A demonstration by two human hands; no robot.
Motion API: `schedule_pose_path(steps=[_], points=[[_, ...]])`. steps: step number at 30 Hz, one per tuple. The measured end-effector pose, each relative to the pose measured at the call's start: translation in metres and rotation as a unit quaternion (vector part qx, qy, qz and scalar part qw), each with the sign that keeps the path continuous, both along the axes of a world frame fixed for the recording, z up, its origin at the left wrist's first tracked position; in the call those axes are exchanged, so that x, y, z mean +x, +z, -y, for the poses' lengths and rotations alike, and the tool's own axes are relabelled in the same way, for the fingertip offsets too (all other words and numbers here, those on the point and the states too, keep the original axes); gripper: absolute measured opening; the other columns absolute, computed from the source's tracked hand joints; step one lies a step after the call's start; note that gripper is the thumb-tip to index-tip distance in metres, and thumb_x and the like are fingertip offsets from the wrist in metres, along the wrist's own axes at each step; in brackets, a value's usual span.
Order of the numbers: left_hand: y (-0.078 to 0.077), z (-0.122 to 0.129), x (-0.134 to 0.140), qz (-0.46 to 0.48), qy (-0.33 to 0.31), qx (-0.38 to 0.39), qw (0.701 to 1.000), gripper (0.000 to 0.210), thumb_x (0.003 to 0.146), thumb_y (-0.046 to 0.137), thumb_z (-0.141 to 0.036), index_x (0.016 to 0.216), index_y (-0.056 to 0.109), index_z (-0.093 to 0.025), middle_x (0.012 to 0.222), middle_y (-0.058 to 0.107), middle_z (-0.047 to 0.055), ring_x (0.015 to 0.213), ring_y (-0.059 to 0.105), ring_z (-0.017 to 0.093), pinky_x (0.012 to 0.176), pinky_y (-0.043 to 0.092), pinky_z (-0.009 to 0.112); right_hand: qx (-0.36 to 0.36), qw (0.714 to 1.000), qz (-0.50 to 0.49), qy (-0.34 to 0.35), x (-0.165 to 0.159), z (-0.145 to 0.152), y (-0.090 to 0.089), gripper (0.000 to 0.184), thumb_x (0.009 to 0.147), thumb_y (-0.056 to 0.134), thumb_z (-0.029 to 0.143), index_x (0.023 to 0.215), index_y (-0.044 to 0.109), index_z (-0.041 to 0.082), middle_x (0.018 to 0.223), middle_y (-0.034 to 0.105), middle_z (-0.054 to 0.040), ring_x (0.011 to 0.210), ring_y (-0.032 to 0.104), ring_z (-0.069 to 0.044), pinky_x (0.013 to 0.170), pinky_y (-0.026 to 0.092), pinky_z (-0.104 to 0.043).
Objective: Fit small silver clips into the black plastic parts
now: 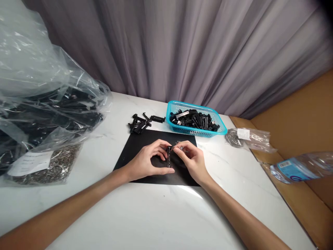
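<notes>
Between the thumb and fingers of my left hand is a narrow black plastic part, held on end above the black mat. My right hand is at the part's upper end, thumb and index finger pinched together. Whatever sits in that pinch is too small to make out. Partly hidden behind my right fingers, a little heap of shiny metal pieces lies on the mat.
Loose black plastic parts lie behind the mat, beside a blue basket of similar parts. Bags of small metal pieces rest at left and right. A large clear bag, cardboard and a plastic bottle flank the table.
</notes>
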State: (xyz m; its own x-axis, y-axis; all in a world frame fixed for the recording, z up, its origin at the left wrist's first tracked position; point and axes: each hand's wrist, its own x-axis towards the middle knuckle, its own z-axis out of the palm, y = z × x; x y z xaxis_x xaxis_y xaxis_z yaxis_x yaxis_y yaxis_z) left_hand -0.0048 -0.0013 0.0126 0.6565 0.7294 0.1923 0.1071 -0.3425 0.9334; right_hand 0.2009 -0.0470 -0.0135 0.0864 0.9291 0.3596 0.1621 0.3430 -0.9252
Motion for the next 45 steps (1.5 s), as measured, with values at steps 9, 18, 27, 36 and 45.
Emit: schedule_pose_path(steps=[9,18,27,36,45], points=[[-0.001,0.000,-0.001,-0.007,-0.005,0.016,1.000,0.067,0.068,0.095,-0.038,0.121,0.058,-0.021,0.102,0.068,0.002,0.092,0.069,0.018,0.093,0.062,0.041,0.029,1.000,0.008,0.000,-0.002,0.002,0.001,0.010,0.094,0.075,0.032,0.090,0.074,0.022,0.095,0.071,-0.0045,0.090,0.067,-0.019,0.070,0.049,-0.030],[-0.006,0.001,0.000,-0.014,-0.003,0.050,0.999,0.069,0.067,0.095,-0.039,0.123,0.058,-0.020,0.102,0.069,0.002,0.090,0.070,0.018,0.089,0.062,0.038,0.099,0.992,0.064,-0.036,-0.006,0.007,0.004,0.005,0.096,0.073,0.025,0.091,0.075,0.022,0.093,0.072,-0.0047,0.076,0.063,-0.017,0.057,0.043,-0.030],[-0.008,0.002,-0.001,-0.030,-0.002,0.081,0.996,0.068,0.068,0.095,-0.043,0.122,0.059,-0.022,0.102,0.070,0.001,0.090,0.070,0.018,0.086,0.062,0.036,0.133,0.987,0.078,-0.041,-0.009,0.010,0.004,0.007,0.097,0.070,0.019,0.091,0.071,0.023,0.096,0.070,-0.0054,0.083,0.065,-0.018,0.058,0.045,-0.028],[-0.013,0.001,-0.001,-0.042,0.005,0.104,0.994,0.071,0.066,0.095,-0.049,0.120,0.058,-0.022,0.101,0.070,0.002,0.090,0.071,0.019,0.084,0.062,0.037,0.118,0.989,0.092,-0.021,-0.008,0.010,0.004,0.006,0.098,0.069,0.021,0.092,0.070,0.023,0.097,0.065,-0.0050,0.083,0.063,-0.017,0.057,0.047,-0.027],[-0.013,0.003,-0.001,-0.045,0.002,0.111,0.993,0.068,0.068,0.093,-0.049,0.120,0.058,-0.022,0.103,0.070,0.002,0.091,0.071,0.019,0.086,0.062,0.037,0.121,0.984,0.128,-0.017,-0.008,0.009,0.000,0.008,0.100,0.064,0.020,0.092,0.064,0.023,0.097,0.060,-0.0043,0.083,0.060,-0.017,0.060,0.048,-0.028]])
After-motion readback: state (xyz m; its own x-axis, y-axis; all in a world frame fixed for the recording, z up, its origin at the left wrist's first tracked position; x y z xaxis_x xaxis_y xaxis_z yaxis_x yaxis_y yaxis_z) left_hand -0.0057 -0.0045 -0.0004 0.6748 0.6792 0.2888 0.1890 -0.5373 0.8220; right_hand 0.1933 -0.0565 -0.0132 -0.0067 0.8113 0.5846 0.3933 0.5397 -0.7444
